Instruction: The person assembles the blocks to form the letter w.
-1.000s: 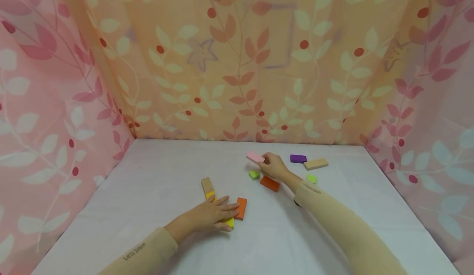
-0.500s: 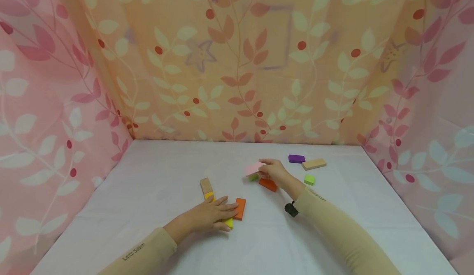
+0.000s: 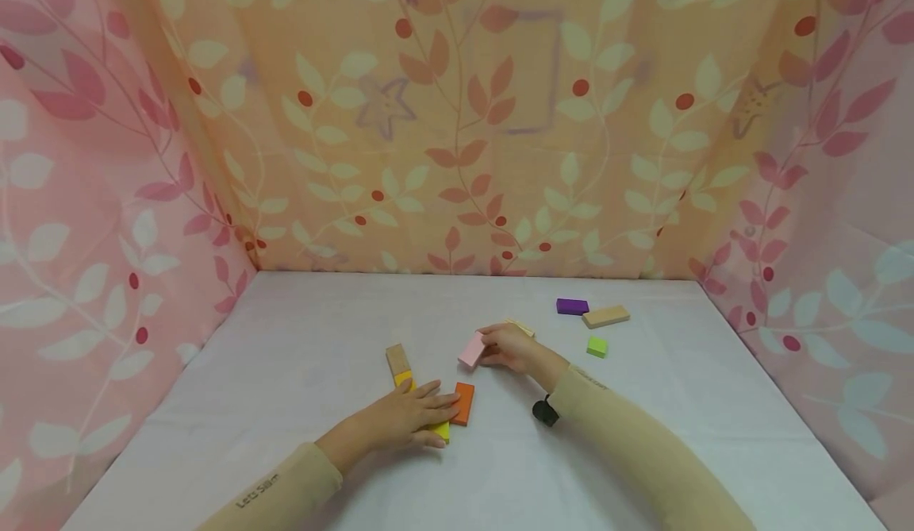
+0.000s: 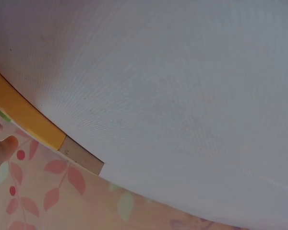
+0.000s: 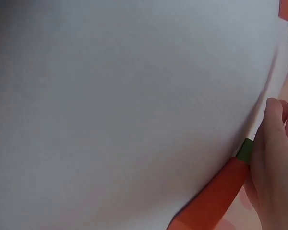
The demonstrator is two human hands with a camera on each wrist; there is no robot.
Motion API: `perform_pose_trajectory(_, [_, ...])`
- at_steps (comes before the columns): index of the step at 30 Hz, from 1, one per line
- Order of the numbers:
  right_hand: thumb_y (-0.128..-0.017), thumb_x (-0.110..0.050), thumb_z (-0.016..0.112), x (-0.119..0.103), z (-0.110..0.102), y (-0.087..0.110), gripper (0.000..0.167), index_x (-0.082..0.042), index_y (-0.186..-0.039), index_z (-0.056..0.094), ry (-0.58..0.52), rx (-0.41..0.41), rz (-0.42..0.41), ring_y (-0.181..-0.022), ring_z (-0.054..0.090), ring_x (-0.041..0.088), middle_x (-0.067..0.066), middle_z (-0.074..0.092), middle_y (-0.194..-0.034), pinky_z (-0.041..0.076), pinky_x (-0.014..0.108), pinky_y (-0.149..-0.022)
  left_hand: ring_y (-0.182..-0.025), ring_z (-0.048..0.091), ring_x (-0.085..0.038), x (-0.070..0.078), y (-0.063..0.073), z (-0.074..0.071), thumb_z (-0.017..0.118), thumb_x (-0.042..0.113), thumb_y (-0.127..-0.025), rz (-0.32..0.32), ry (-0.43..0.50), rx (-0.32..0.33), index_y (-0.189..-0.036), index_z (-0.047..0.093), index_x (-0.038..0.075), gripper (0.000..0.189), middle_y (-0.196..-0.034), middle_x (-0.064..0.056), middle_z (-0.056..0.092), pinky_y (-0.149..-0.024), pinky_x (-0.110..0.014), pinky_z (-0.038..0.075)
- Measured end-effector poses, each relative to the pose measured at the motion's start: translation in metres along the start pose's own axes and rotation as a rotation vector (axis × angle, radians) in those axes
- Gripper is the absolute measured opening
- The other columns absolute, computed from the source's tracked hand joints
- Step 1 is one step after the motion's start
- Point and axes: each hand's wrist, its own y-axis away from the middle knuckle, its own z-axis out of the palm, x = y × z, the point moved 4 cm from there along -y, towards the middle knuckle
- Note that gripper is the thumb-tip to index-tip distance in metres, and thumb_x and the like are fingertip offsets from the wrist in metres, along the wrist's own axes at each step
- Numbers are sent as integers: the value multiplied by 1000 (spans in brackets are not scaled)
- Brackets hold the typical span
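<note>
My left hand (image 3: 407, 417) lies spread over a yellow block (image 3: 440, 432), partly hidden beneath it; the fingertips reach an orange block (image 3: 462, 404). A plain wooden block (image 3: 396, 359) continues the line beyond the yellow; the left wrist view shows the yellow block (image 4: 31, 117) and wooden block (image 4: 81, 155) end to end. My right hand (image 3: 514, 348) pinches a pink block (image 3: 471, 350), tilted, between thumb and fingers. Below that hand, the right wrist view has a red-orange block (image 5: 211, 201) touching a green block (image 5: 245, 150); the hand hides both from the head view.
At the back right lie a purple block (image 3: 572, 306), a long pale wooden block (image 3: 605, 317) and a small light green block (image 3: 597, 347). A pale-edged piece (image 3: 520, 327) shows just behind my right hand. Patterned curtains (image 3: 457, 118) enclose the white table (image 3: 321, 309).
My right hand has brought the pink block nearer and slightly left, turning it from lying crosswise to pointing toward me. The left hand has stayed in place.
</note>
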Motion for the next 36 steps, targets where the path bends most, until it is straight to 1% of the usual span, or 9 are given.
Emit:
perform_pose_trajectory(7, [-100,-3,45,-4,-8,-9,37,8,-136,49,24,21,-10,-87,54,22,17,58,-113,53,32,-74,-145,22,-26,1,0,0,45,53,-98,-1,0,1,-148,43,22,60,-156,9,31,-111,-60,21])
perform_pose_trajectory(12, [-98,-5,52,-5,-4,-5,33,4,-129,59,315,-46,-59,-76,51,17,11,58,-103,48,24,-63,-145,23,-25,2,-1,-2,45,54,-97,-2,-23,-3,-148,43,23,60,-155,9,33,-111,-60,22])
perform_pose_trajectory(15, [-93,-6,61,-5,-2,-2,33,-1,-126,63,529,-61,-126,-79,50,17,12,59,-110,45,24,-62,-145,24,-25,2,-2,-4,44,53,-98,4,-34,1,-148,45,22,59,-155,8,34,-111,-60,22])
perform_pose_trajectory(19, [-87,-9,72,-6,1,3,38,-4,-124,64,703,-43,-209,-92,54,22,16,60,-118,51,32,-77,-145,24,-26,2,-3,-7,45,52,-98,11,-30,7,-146,47,21,57,-154,6,35,-110,-61,23])
perform_pose_trajectory(23, [-82,-14,77,-6,0,7,45,-4,-124,64,836,4,-231,-90,56,22,12,63,-104,52,37,-81,-144,25,-27,2,-3,-7,46,51,-98,16,-15,10,-146,47,19,58,-154,5,36,-110,-62,23])
perform_pose_trajectory(28, [-82,-11,77,-2,-4,10,52,-3,-131,59,802,-38,-197,-71,54,18,9,59,-86,48,27,-61,-145,24,-26,1,-4,-5,46,51,-98,5,3,4,-147,46,20,58,-154,5,36,-110,-61,22])
perform_pose_trajectory(30, [-84,-11,76,-1,-4,10,52,-4,-132,58,772,-59,-178,-69,53,17,8,58,-85,46,25,-58,-145,24,-25,0,-4,-4,45,53,-97,-8,5,-4,-147,45,22,58,-154,6,35,-111,-60,22])
perform_pose_trajectory(32, [-84,-13,77,0,-4,9,50,-6,-130,60,769,-63,-154,-72,53,17,9,59,-88,46,25,-60,-145,24,-25,-1,-4,-3,46,53,-97,-17,10,-6,-147,45,23,59,-154,7,36,-111,-60,22])
perform_pose_trajectory(36, [-81,-23,80,-1,2,6,44,-9,-119,62,838,-45,-131,-89,52,21,12,60,-111,46,33,-75,-144,25,-26,-2,-3,-1,47,53,-97,-16,21,4,-147,46,23,58,-154,7,36,-110,-61,23])
